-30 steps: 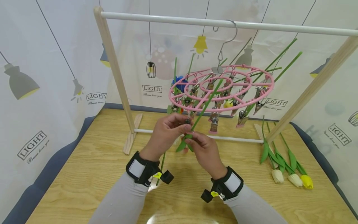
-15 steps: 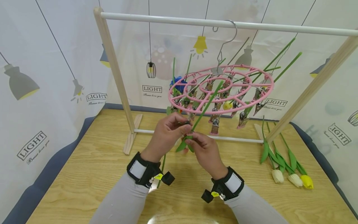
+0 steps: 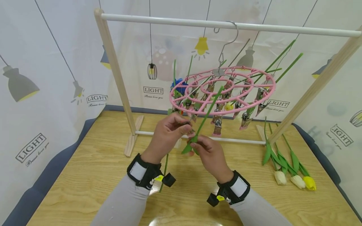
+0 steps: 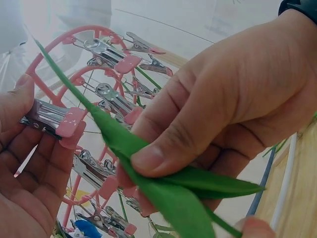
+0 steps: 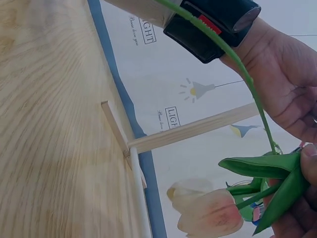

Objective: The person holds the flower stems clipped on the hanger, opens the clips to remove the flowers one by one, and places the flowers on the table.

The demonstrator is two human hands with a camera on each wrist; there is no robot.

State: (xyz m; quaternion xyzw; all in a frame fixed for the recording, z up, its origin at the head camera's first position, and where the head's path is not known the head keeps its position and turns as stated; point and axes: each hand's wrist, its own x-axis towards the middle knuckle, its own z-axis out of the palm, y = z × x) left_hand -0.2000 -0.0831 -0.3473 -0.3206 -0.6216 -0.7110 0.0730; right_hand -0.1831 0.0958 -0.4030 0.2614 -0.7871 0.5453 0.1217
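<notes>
My left hand (image 3: 169, 134) pinches a metal clip (image 4: 52, 119) with pink tips, hanging from the front left of the pink round hanger (image 3: 202, 111). Nothing shows between the clip's tips. Just right of it, my right hand (image 3: 211, 153) pinches an artificial tulip by its stem and green leaves (image 4: 163, 198). The tulip's bare stem (image 3: 210, 110) slants up in front of the hanger. In the right wrist view its pale pink bloom (image 5: 210, 214) points away from the stem, below the fingers; the hand hides most of it in the head view.
The hanger hooks over a white rail (image 3: 169, 20) on a wooden stand. Several clips hold flowers, among them a blue one (image 3: 180, 87). Three tulips (image 3: 291, 179) lie at the table's right. Another green stem (image 3: 165, 171) shows beside my left wrist.
My right hand has shifted slightly down and right with the tulip, away from the clip. The clip's pink tips now show. My left hand keeps its hold on the clip.
</notes>
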